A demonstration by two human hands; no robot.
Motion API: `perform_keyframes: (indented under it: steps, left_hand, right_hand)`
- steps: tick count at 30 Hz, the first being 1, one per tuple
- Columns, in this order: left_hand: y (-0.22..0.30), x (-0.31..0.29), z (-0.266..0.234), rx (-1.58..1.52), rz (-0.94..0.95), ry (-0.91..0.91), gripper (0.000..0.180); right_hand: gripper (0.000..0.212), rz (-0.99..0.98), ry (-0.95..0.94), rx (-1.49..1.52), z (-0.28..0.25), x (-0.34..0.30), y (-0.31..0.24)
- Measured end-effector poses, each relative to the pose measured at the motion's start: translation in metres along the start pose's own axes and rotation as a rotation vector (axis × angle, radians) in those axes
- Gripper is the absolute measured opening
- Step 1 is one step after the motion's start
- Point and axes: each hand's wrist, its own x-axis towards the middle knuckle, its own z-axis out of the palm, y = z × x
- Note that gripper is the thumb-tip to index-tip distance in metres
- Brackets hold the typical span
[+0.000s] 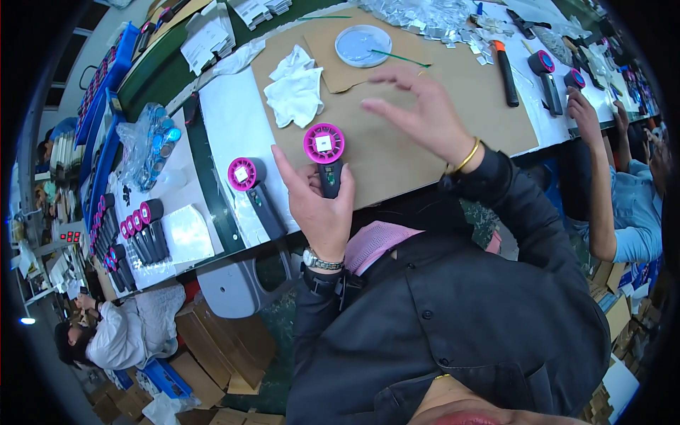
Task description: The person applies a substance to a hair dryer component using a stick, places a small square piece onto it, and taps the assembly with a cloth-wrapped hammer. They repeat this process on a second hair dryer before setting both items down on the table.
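Note:
My left hand [324, 216] is closed round the dark handle of a small handheld fan [331, 177], its index finger stretched out beside the fan head. The fan has a round pink head, turned up, with a white square piece at its centre. Over the cardboard sheet, my right hand [431, 117] is open, thumb and fingers apart, with nothing seen in it. Just beyond its fingers a green stick [400, 58] leans on the rim of a round shallow dish [363, 37] holding something pale. A second pink-headed fan [262, 202] lies left of my left hand.
A crumpled white cloth [294, 92] lies on the cardboard [467, 152]. An orange-and-black tool [506, 74] is at its right edge. More fans [147, 234] stand at left, near a bag of blue-capped parts [157, 145]. Co-workers sit at far left and at right, one arm [601, 177] near other fans.

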Motion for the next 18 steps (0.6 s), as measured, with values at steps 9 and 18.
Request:
perform_keyframes:
  steps: [9,18]
  left_hand:
    - [0.003,0.018,0.029,0.02,0.013,-0.107,0.103]
    - [-0.002,0.025,0.039,-0.005,0.029,-0.109,0.1]
  right_hand:
    - [0.04,0.258,0.018,-0.608,-0.032,0.043,0.05]
    - [0.028,0.139,0.186,-0.384,-0.045,0.058,0.075]
